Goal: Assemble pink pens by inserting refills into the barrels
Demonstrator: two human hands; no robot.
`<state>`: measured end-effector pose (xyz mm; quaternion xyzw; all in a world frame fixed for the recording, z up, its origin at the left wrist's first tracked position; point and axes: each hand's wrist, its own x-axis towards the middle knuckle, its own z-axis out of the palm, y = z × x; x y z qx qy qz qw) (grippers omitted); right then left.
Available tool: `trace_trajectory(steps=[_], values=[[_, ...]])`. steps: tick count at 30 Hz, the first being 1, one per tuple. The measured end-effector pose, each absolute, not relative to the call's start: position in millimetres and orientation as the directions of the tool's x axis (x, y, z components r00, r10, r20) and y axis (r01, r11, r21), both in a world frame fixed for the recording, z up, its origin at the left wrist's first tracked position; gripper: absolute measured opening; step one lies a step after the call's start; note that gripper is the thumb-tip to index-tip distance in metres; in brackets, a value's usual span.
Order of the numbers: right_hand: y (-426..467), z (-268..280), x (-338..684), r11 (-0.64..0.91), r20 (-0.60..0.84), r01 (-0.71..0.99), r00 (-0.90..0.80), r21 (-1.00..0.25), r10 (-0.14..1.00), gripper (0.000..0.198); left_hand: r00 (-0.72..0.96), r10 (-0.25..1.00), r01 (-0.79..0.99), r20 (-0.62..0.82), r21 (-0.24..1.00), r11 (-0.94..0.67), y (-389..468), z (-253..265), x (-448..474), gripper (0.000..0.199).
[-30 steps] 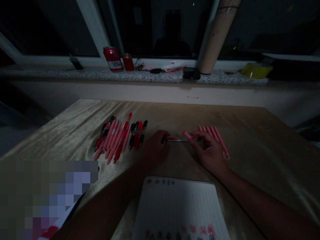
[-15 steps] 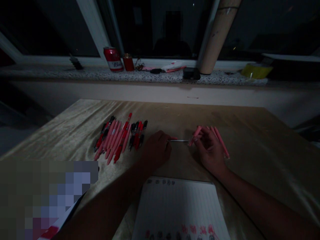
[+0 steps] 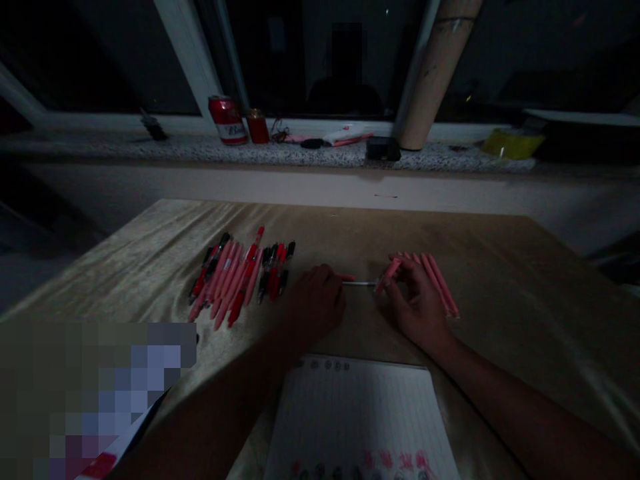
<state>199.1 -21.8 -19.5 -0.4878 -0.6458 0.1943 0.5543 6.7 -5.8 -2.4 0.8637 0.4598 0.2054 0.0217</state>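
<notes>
My right hand [image 3: 419,301] pinches a short pink pen barrel [image 3: 389,275], tilted, between thumb and fingers. From its lower end a thin, pale pen refill [image 3: 359,283] runs level to my left hand [image 3: 316,301], whose fingers are closed on the refill's other end; their grip is partly hidden. Just behind those left fingertips, a small pink pen part [image 3: 347,277] shows. Several pink pens [image 3: 440,283] lie side by side right beside my right hand, partly covered by it. Left of my left hand are a group of pink, red and black pens [image 3: 227,280] and a smaller red-and-black group [image 3: 276,270].
A lined notebook [image 3: 357,413] with red and dark marks lies in front of me. On the stone windowsill [image 3: 190,150] behind the cloth-covered table [image 3: 480,233] stand a red can [image 3: 228,120], a smaller red container [image 3: 258,127] and a cardboard tube [image 3: 437,73]. Yellow tape [image 3: 513,143] sits at right.
My left hand has shifted slightly right, towards the pink barrel, and less of the refill shows between the hands. The right hand has barely moved.
</notes>
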Motion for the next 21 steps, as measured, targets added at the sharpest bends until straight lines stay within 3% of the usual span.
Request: trace_trajectory(steps=[11, 21], values=[[-20.9, -21.6, 200.1, 0.45, 0.53, 0.399, 0.112, -0.799, 0.841, 0.027, 0.488, 0.816, 0.797, 0.309, 0.223, -0.561, -4.8, -3.0, 4.8, 0.029], [-20.1, -22.5, 197.7, 0.422, 0.468, 0.255, 0.162, -0.87, 0.869, 0.035, 0.492, 0.806, 0.79, 0.329, 0.221, -0.572, -4.6, -3.8, 5.2, 0.028]])
